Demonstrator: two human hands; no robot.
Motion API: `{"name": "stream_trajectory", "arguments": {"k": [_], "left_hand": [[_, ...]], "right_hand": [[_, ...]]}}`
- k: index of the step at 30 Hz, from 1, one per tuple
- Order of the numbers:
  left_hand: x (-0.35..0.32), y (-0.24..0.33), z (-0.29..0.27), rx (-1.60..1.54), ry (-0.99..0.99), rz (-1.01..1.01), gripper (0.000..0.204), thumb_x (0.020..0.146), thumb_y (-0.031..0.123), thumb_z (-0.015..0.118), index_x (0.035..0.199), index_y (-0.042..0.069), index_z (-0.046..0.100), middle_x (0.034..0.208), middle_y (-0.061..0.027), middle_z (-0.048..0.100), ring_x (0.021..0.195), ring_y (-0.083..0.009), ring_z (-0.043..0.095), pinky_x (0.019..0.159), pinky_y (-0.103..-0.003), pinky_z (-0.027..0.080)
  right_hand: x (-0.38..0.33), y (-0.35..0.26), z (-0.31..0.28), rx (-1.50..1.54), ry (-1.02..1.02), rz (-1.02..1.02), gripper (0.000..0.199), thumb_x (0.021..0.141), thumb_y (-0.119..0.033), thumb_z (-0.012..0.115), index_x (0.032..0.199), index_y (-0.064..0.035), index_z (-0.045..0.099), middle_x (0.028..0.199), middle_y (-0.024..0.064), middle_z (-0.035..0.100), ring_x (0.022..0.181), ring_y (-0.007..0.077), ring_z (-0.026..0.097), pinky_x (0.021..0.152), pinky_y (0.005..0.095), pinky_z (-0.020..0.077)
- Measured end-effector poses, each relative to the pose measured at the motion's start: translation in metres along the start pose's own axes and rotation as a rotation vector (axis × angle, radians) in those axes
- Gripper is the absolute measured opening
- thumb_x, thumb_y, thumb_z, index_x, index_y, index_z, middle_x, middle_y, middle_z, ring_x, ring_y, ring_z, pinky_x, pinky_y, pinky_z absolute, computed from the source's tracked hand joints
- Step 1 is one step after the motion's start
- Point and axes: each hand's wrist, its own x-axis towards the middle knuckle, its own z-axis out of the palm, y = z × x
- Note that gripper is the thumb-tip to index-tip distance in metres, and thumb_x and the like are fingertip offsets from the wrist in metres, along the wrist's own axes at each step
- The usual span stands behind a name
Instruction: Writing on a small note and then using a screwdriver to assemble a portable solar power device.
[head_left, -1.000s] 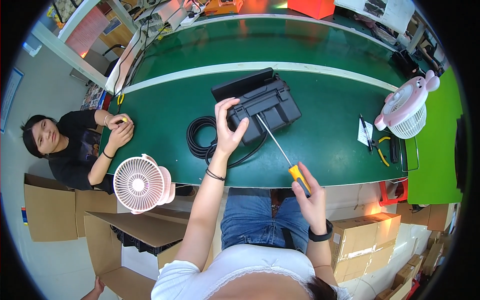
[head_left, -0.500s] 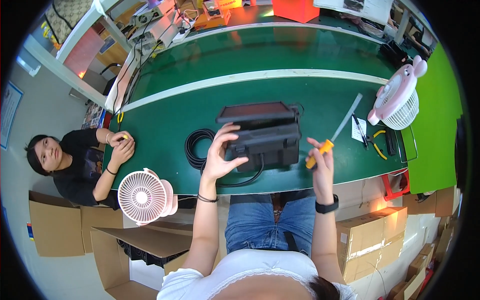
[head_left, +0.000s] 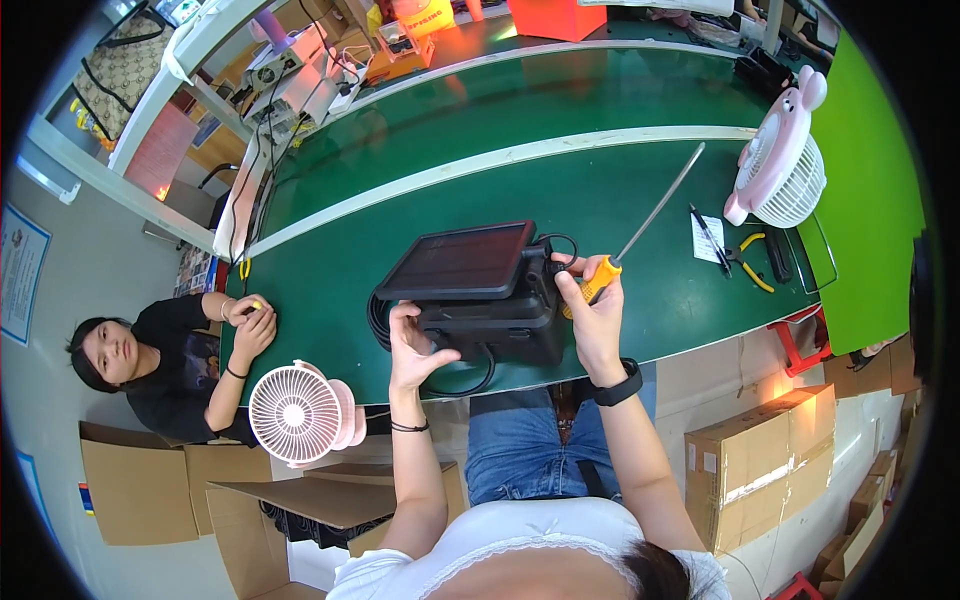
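While a co-worker (head_left: 175, 350) sits with hands together at the left end, a black box (head_left: 488, 325) topped by a flat dark panel (head_left: 455, 262) sits near the front edge of a green worktop (head_left: 330, 320). The person's left hand (head_left: 412, 355), thumb and fingers spread open, touches the box's left end. At its right end, the right hand (head_left: 595, 310) grips a screwdriver (head_left: 606, 272) by its yellow handle, shaft angled up and away. Pliers (head_left: 755, 264) and a pen (head_left: 709, 240) lie farther right, near a pink fan (head_left: 785, 175).
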Motion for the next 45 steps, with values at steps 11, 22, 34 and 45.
{"name": "stream_trajectory", "arguments": {"k": [11, 22, 34, 45], "left_hand": [[-0.025, 0.018, 0.056, 0.149, 0.181, -0.058, 0.112, 0.06, 0.01, 0.1, 0.144, 0.009, 0.026, 0.138, -0.0145, 0.046, 0.13, -0.0257, 0.048, 0.112, -0.041, 0.04], [-0.057, 0.008, 0.077, 0.356, 0.231, 0.113, 0.113, 0.058, 0.016, 0.099, 0.15, 0.006, 0.033, 0.149, -0.0216, 0.033, 0.14, -0.0387, 0.039, 0.114, -0.05, 0.037], [-0.087, -0.021, 0.058, 0.393, 0.129, -0.224, 0.123, 0.055, 0.029, 0.098, 0.152, -0.002, 0.027, 0.147, -0.0235, 0.044, 0.136, -0.0389, 0.045, 0.115, -0.05, 0.033], [-0.044, 0.022, 0.057, 0.243, 0.585, -0.178, 0.105, 0.065, 0.009, 0.095, 0.148, 0.001, 0.03, 0.138, -0.0156, 0.048, 0.124, -0.0253, 0.053, 0.107, -0.04, 0.045]], "right_hand": [[-0.008, 0.007, -0.02, -0.054, -0.015, -0.079, 0.034, 0.089, 0.003, 0.075, 0.098, -0.0096, 0.044, 0.098, 0.0052, 0.059, 0.109, 0.0204, 0.065, 0.095, 0.031, 0.0487], [-0.003, 0.025, -0.06, -0.036, 0.057, 0.108, 0.026, 0.095, 0.006, 0.065, 0.095, -0.011, 0.045, 0.108, 0.0104, 0.068, 0.11, 0.016, 0.063, 0.097, 0.0277, 0.0457], [0.018, 0.003, -0.069, -0.276, 0.102, 0.221, 0.016, 0.103, -0.023, 0.063, 0.103, -0.0096, 0.055, 0.103, 0.009, 0.071, 0.064, 0.0028, 0.049, 0.054, 0.0202, 0.0415], [0.099, 0.031, -0.157, -1.383, 0.236, -0.269, 0.031, 0.097, -0.023, 0.068, 0.125, -0.0084, 0.067, 0.099, 0.0158, 0.075, 0.086, 0.0314, 0.073, 0.075, 0.0381, 0.0555]]}}
